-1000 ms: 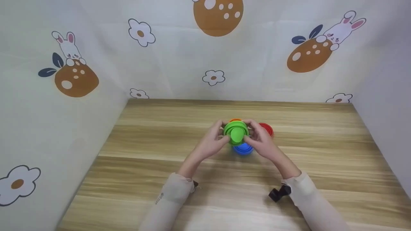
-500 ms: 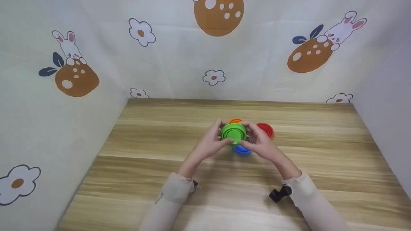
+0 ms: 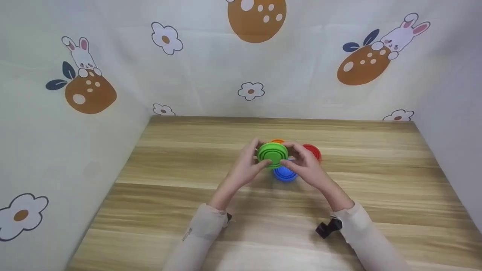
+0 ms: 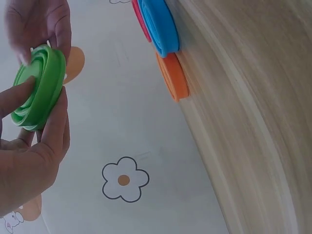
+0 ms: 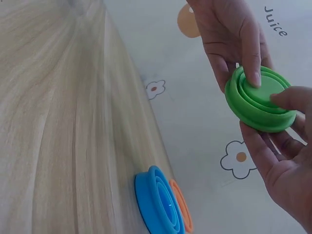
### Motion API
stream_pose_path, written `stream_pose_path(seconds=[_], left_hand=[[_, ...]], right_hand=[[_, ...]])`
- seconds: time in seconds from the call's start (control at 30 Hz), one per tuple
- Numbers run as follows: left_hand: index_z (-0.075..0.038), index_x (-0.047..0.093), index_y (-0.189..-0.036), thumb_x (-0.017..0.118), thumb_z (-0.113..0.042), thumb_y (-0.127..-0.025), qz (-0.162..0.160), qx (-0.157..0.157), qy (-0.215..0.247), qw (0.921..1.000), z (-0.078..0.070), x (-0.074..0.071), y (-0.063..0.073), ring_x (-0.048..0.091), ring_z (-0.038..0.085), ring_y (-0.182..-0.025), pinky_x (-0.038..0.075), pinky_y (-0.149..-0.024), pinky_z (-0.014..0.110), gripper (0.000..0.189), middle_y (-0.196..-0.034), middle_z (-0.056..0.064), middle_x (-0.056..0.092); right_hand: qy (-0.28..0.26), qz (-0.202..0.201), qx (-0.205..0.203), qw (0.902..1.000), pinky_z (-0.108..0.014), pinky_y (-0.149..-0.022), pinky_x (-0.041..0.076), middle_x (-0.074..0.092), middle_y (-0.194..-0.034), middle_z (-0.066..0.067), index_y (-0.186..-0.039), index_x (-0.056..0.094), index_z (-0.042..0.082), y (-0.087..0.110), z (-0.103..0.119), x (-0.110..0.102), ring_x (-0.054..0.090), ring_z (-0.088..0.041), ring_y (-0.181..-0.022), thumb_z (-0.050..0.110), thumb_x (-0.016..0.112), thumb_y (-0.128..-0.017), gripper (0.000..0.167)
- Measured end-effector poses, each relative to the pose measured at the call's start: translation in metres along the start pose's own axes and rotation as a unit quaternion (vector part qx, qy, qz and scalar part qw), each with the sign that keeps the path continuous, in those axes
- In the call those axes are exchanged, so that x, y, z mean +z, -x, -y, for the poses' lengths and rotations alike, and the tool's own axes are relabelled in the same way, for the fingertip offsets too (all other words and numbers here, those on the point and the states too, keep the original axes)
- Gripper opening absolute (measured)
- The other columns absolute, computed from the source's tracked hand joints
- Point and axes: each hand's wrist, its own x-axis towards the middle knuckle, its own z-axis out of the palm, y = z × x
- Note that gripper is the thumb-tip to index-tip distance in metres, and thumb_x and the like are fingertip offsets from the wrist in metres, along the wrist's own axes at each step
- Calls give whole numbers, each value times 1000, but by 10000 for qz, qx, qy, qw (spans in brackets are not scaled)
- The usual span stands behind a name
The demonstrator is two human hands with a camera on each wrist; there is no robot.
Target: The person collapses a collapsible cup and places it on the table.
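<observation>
Both hands hold a green collapsible cup point(image 3: 273, 155) up off the table, folded into a disc of nested rings. My left hand point(image 3: 245, 167) grips its left side, and my right hand point(image 3: 308, 167) grips the right. In the right wrist view, both thumbs press on the flat round centre of the green cup point(image 5: 263, 92), while other fingers support it from underneath and along the edge. Beneath the hands, a blue collapsed cup point(image 3: 285, 174) lies on the table. An orange one point(image 3: 278, 140) is mostly hidden behind the green cup, and a red one point(image 3: 313, 151) sits partly behind my right hand.
The wood-grain table point(image 3: 180, 210) reaches back to a printed cloth wall point(image 3: 211, 71) with flowers and rabbits. More cloth closes off the left and right sides. A black wrist-worn device point(image 3: 328, 227) sticks out from the right sleeve.
The green cup's centre stood raised and tilted a second ago; now it lies level inside the rings. Hands and cup have shifted slightly left. The other cups stay put.
</observation>
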Motion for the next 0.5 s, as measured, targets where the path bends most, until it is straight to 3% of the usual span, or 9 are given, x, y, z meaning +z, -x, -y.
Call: stream_pose_path(seconds=[0.17, 0.27, 0.5], left_hand=[[-2, 53, -117, 70, -1, -89, -140, 143, 257, 9995, 0, -1, 2, 58, 32, -110, 59, -92, 36, 32, -117, 16, 41], [-1, 53, -112, 69, 2, -88, -185, 275, 344, 9989, 1, 0, 2, 55, 31, -113, 57, -97, 39, 29, -114, 17, 39], [0, 52, -102, 68, 6, -86, -146, 445, 423, 9980, 0, -1, 2, 54, 32, -123, 53, -104, 37, 23, -111, 12, 43]], right_hand=[[-565, 202, 497, 9970, -38, -95, 58, 61, -120, 1, -135, 48, -5, 0, 0, -4, 66, -12, -109, 21, 48, -106, 39], [-844, 387, 699, 9932, -49, -94, 57, 63, -119, 0, -135, 47, -5, -1, 0, -4, 70, -18, -106, 30, 42, -108, 44], [-961, 384, 657, 9925, -44, -95, 57, 65, -119, 0, -132, 50, -10, -1, 1, -3, 71, -21, -106, 25, 46, -106, 44]])
